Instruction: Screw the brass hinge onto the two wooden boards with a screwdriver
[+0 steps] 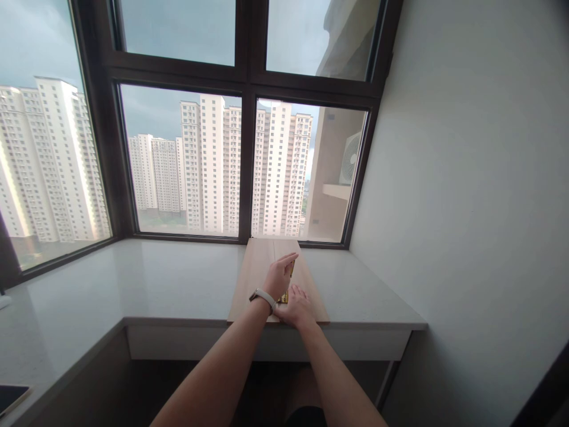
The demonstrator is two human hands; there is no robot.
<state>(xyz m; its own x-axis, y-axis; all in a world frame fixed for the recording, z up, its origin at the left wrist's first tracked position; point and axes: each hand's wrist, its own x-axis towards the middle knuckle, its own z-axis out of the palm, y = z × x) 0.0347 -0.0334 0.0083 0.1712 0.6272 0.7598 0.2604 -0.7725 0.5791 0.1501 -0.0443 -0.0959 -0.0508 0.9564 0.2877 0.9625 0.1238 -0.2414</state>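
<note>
A pale wooden board (pixel 256 270) with a lengthwise seam lies on the white ledge. Over its middle is my left hand (pixel 278 279), wearing a pale-banded wristwatch (pixel 263 298). Its fingers are closed together and point right, against a shiny gold-coloured piece (pixel 292 268) that shows just past them. My right hand (pixel 299 305) lies low and flat on the board's near right part, fingers extended. Between the two hands a dark-patterned gold patch (pixel 284 296) is visible. Whether both gold parts belong to one object, and what it is, I cannot make out.
The white ledge (pixel 178 279) runs along dark-framed windows and bends toward me at left. Its front edge drops to a recess below. A plain wall (pixel 444 178) bounds the right side. A dark flat object (pixel 12 396) lies at lower left.
</note>
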